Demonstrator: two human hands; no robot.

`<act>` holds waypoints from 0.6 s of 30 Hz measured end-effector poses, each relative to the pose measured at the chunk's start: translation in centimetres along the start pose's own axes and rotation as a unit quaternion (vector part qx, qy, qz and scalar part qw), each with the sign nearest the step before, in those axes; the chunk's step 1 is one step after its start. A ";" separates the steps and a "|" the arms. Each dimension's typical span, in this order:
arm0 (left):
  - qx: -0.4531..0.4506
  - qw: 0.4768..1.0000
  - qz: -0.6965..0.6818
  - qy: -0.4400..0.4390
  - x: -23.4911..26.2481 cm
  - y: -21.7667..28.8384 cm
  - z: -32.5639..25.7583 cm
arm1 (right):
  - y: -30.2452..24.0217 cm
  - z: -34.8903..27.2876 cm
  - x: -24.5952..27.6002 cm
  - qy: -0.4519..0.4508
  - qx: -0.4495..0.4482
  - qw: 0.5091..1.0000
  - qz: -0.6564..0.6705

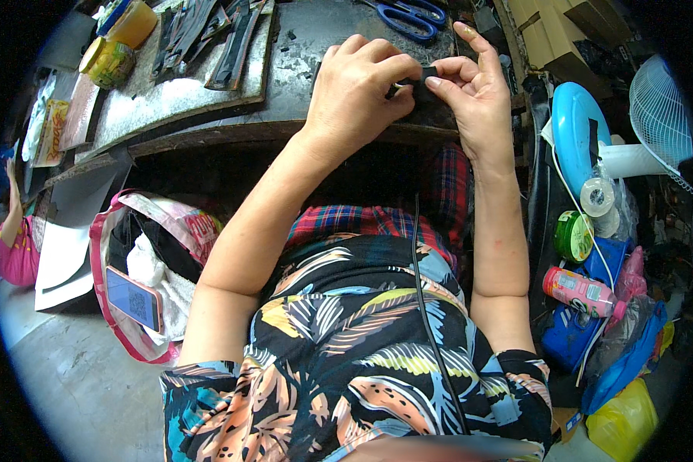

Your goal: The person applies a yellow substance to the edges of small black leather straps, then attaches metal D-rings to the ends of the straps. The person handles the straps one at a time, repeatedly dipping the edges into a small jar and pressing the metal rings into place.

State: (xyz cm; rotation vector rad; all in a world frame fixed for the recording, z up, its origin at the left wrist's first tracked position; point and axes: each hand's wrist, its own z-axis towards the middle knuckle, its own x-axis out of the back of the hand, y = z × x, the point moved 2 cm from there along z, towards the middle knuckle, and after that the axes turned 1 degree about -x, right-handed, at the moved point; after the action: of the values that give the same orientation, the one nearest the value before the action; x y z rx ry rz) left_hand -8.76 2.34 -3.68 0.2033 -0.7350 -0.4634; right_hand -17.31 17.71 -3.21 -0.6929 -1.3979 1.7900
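Over the front edge of the dark workbench [289,115], my two hands are raised close together. A small black strip [428,73] spans the short gap between them. My left hand [362,88] has its fingers curled around one end of it, with the thumb tucked below. The thumb and bent index finger of my right hand [477,96] pinch the other end, and its outer fingers stretch upward. Most of the strip is hidden by my left fingers, so its exact kind cannot be made out. Blue-handled scissors [412,17] lie on the bench just beyond my hands.
Black strips with brown edges [235,50] lie on a pale board [169,108] at the left, near a yellow-lidded jar [106,63]. A bag with a phone [135,299] hangs below. On the right are a fan [581,127] and a pink bottle [581,291]. Another person's arm [13,192] shows far left.
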 end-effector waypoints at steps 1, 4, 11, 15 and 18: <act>-0.009 1.000 0.008 -0.001 0.0 0.0 0.0 | 0.1 0.0 -0.1 0.006 0.001 1.000 -0.006; -0.030 0.999 0.035 -0.002 0.2 0.2 0.0 | 0.2 0.1 -0.3 0.020 0.012 0.999 -0.035; -0.007 0.999 0.051 0.016 0.3 0.8 0.3 | 0.2 0.3 -0.7 0.061 0.032 0.996 -0.055; 0.038 0.998 -0.035 -0.020 0.5 0.7 0.6 | -0.5 0.3 -0.5 -0.013 -0.007 1.000 0.007; 0.099 0.984 -0.147 -0.033 1.7 0.4 0.7 | -1.2 0.4 -0.1 -0.070 -0.056 0.995 0.044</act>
State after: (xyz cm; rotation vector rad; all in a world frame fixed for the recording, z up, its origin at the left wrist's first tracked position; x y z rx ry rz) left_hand -8.02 1.89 -2.01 0.4885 -0.8195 -0.6801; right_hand -17.26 17.55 -1.99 -0.7076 -1.5928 1.8705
